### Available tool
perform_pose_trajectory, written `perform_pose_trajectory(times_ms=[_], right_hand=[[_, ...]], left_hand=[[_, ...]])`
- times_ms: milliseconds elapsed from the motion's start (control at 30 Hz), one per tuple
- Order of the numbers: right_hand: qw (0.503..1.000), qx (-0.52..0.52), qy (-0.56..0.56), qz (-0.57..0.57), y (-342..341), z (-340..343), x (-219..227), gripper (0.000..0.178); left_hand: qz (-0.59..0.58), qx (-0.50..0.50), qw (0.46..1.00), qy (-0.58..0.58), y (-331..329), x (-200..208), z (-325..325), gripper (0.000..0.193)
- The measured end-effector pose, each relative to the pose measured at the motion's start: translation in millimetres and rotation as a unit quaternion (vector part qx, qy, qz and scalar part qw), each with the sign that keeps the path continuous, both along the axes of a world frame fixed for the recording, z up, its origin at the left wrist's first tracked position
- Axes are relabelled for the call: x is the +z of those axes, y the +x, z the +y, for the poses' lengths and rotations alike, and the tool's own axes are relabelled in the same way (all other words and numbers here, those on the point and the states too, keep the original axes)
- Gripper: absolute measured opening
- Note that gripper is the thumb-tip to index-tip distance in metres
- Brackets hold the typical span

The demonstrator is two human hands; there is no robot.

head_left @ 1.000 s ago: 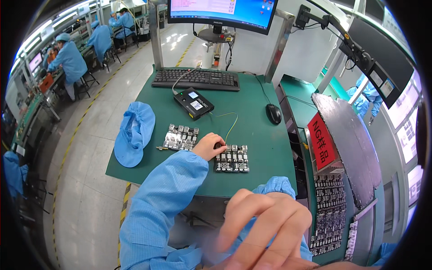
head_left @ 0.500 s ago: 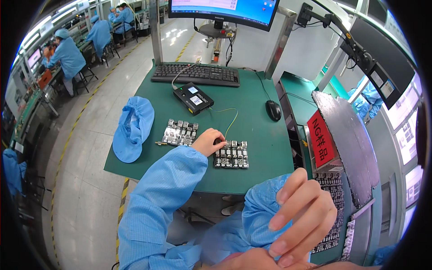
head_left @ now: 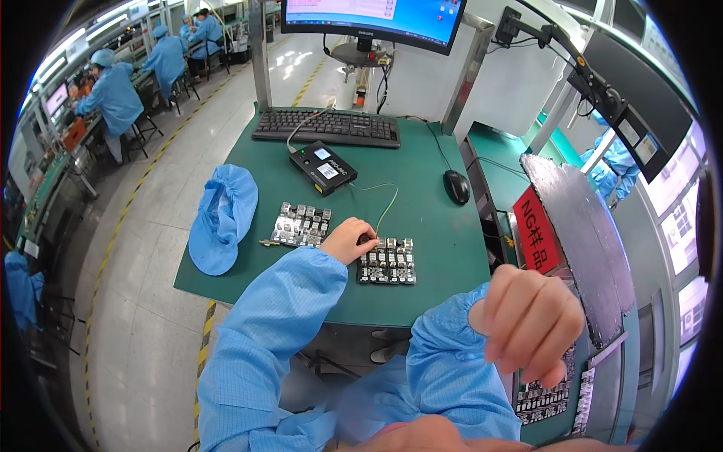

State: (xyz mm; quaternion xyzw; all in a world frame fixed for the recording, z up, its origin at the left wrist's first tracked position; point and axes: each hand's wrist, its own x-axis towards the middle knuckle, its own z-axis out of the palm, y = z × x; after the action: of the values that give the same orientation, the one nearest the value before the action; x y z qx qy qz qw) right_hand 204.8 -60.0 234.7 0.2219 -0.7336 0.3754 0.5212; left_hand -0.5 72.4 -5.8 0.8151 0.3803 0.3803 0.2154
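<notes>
My left hand [head_left: 349, 239] rests on the green bench mat, with thumb and forefinger pinched at the upper left corner of a panel of small circuit boards [head_left: 388, 264]. A thin yellow-green wire [head_left: 393, 202] runs from a black box-shaped device with a small lit screen [head_left: 324, 167] to those fingertips; they hide its end. Just left of the hand lies a second board panel [head_left: 297, 224], partly covered by the sleeve. My right hand [head_left: 535, 324] is raised close to the camera, off the bench's right edge. Its fingers are curled and together, with nothing visible in them; the palm is hidden.
A blue cap [head_left: 224, 218] lies at the bench's left edge. Toward the back are a keyboard [head_left: 327, 126], a mouse [head_left: 456, 187] and a monitor [head_left: 373, 19]. A red sign [head_left: 536, 232] and more boards [head_left: 544, 399] stand to the right. Co-workers sit far left.
My right hand has swung right and its fingers now hang downward, more closed, uncovering its sleeve. My left hand keeps its pinch at the panel's corner.
</notes>
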Motion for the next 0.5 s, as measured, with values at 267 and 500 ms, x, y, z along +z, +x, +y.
perform_pose_trajectory(times_ms=[267,500], right_hand=[[0.972,0.199,0.078,-0.097,-35.4,-10.2,-6.8,0.017],[0.958,0.273,0.016,-0.089,-49.3,-16.9,-8.5,0.016]], left_hand=[[0.013,0.007,1.0,-0.016,-3.3,4.8,-5.4,0.017],[0.012,0.011,1.0,0.005,-2.5,1.6,-1.1,0.017]])
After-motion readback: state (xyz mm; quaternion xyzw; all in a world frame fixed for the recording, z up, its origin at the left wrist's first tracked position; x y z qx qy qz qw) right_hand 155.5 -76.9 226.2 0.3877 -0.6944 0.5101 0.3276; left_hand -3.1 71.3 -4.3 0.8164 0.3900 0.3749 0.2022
